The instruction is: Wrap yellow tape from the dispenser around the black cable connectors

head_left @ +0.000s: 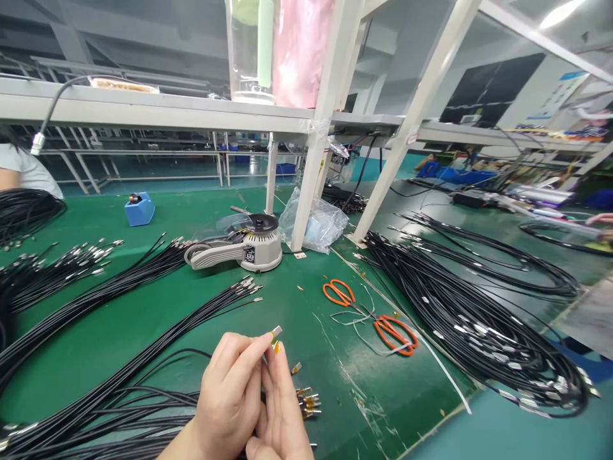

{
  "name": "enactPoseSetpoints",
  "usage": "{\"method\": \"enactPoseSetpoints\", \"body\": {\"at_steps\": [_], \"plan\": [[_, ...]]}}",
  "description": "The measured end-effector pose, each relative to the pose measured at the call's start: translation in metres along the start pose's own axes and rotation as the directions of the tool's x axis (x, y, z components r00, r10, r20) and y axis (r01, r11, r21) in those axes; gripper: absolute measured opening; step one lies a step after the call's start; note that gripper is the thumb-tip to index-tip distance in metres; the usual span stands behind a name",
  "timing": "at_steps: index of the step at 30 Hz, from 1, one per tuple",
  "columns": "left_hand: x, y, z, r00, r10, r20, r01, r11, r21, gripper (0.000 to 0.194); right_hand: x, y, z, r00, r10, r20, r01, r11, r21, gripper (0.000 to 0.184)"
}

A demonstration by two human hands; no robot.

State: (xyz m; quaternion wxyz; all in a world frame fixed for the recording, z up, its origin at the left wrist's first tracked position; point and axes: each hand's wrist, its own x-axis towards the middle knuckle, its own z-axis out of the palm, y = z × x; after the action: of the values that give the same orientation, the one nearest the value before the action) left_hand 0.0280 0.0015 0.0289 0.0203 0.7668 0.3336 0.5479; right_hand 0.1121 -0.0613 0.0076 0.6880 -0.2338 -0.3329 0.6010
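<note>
My left hand (227, 386) is closed in a pinch on a black cable's end, where a small silver metal connector (277, 330) sticks out past the fingertips. Pressed up against it from the right is my right hand (286, 399), its fingers closed around the same cable end. A bit of amber tape (277, 347) shows at the right fingertips, just below the connector. Most of the held cable is hidden by the hands. Beneath and beside them lie cables with amber-taped ends (310, 404). Left of the hands, a bundle of black cables (191, 319) runs diagonally, bare metal connectors pointing away.
A round tape dispenser (261, 246) stands ahead, with a blue tape holder (139, 209) farther left. Orange-handled scissors (366, 313) lie to the right among white string. Coiled black cables (479, 338) cover the right table. White shelf posts (311, 191) rise beside a plastic bag (318, 223). A person sits far left.
</note>
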Motion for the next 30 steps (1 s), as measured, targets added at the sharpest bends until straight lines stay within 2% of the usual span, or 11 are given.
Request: {"method": "enactPoseSetpoints", "body": {"at_steps": [5, 9, 11, 15, 17, 21, 25, 30], "plan": [[-0.003, -0.001, 0.001, 0.998, -0.05, 0.03, 0.049, 0.999, 0.019, 0.044, 0.0, 0.003, 0.001, 1.0, 0.005, -0.027, -0.004, 1.0, 0.022, 0.078], [-0.002, 0.0, 0.0, 0.987, -0.158, 0.041, 0.157, 0.987, 0.027, 0.033, -0.001, 0.016, -0.006, 0.998, 0.031, -0.055, -0.031, 0.999, -0.007, 0.072], [0.001, 0.002, -0.001, 0.978, -0.207, 0.036, 0.206, 0.978, 0.026, 0.028, 0.001, 0.02, -0.014, 0.995, 0.037, -0.089, -0.041, 0.998, -0.044, 0.062], [0.008, 0.007, -0.003, 0.961, -0.271, 0.047, 0.271, 0.962, -0.006, 0.022, 0.011, 0.001, -0.027, 0.965, 0.027, -0.259, -0.091, 0.967, -0.238, 0.031], [0.01, 0.01, -0.003, 0.95, -0.305, 0.065, 0.307, 0.951, -0.027, 0.02, 0.02, -0.017, -0.024, 0.947, 0.017, -0.321, -0.133, 0.93, -0.342, 0.028], [0.01, 0.014, -0.002, 0.938, -0.335, 0.092, 0.34, 0.94, -0.045, 0.017, 0.035, -0.042, -0.006, 0.954, 0.004, -0.301, -0.149, 0.874, -0.462, 0.036], [0.009, 0.014, -0.003, 0.93, -0.346, 0.121, 0.353, 0.935, -0.037, 0.017, 0.042, -0.042, 0.004, 0.958, 0.023, -0.286, -0.161, 0.87, -0.467, 0.029], [0.011, 0.011, -0.004, 0.907, -0.391, 0.158, 0.396, 0.918, -0.001, 0.011, 0.04, -0.043, 0.003, 0.965, 0.032, -0.26, -0.162, 0.852, -0.498, 0.018]]}}
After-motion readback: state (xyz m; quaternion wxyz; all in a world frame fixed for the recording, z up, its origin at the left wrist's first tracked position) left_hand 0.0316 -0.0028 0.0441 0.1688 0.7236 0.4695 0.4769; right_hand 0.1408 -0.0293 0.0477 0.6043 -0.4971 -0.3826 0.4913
